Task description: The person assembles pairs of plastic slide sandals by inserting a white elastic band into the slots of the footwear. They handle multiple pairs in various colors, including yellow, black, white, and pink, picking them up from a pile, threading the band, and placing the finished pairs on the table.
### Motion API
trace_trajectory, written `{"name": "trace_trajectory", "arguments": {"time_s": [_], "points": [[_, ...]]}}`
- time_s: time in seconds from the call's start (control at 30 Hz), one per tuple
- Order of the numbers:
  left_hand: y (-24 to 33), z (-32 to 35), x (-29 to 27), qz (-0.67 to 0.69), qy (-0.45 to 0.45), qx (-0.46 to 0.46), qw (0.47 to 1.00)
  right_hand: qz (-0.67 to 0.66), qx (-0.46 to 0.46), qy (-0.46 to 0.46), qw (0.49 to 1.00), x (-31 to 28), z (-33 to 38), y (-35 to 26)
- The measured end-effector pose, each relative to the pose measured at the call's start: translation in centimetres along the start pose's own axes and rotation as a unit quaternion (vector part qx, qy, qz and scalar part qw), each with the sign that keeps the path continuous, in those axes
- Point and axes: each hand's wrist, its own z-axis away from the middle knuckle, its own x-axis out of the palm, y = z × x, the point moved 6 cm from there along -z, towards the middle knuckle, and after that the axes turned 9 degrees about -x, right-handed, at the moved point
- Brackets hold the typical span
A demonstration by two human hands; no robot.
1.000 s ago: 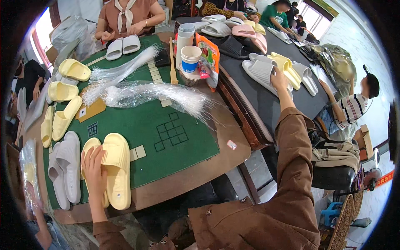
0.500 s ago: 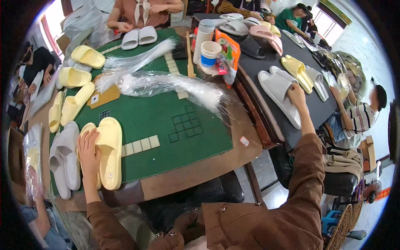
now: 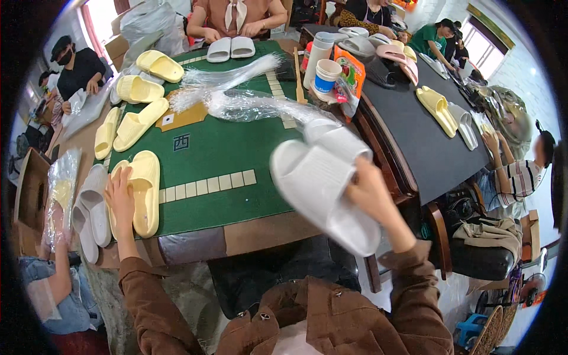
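Gripping a pair of white slippers (image 3: 328, 189) by one long edge, the right hand (image 3: 371, 192) holds them in the air above the near right corner of the tabletop (image 3: 225, 160); the fingers are closed round the pair, though the fingertips are hidden behind the soles. The two slippers lie stacked, so how they face each other cannot be made out. The left hand (image 3: 120, 198) lies flat, fingers spread, on a pair of yellow slippers (image 3: 142, 190) resting at the near left edge of the green tabletop. Just beside them, off the felt, sits a pair of grey slippers (image 3: 92, 213), partly cut off by the tabletop rim. Another person's arm at the lower left holds a clear bag (image 3: 59, 195) with something yellow inside, too blurred to identify. Further in, more yellow slippers (image 3: 136, 121) lie along the left side, and a crumpled clear plastic wrap (image 3: 248, 103) spreads across the middle. At the far edge, a seated person's hands rest near another white pair (image 3: 231, 48). Cups and packets (image 3: 328, 71) stand at the far right corner, their details unclear
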Motion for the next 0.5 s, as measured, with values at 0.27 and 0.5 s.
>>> {"name": "trace_trajectory", "arguments": {"time_s": [0.27, 0.5], "points": [[4.2, 1.8, -2.9, 0.216, 0.002, -0.037, 0.976, -0.056, 0.05, -0.059, 0.995, 15.2, -1.5, -1.0], [20.8, 6.5, -8.7, 0.472, -0.11, 0.112, 0.868, -0.351, 0.071, -0.075, 0.931, 16.3, 1.0, -1.5]]}}
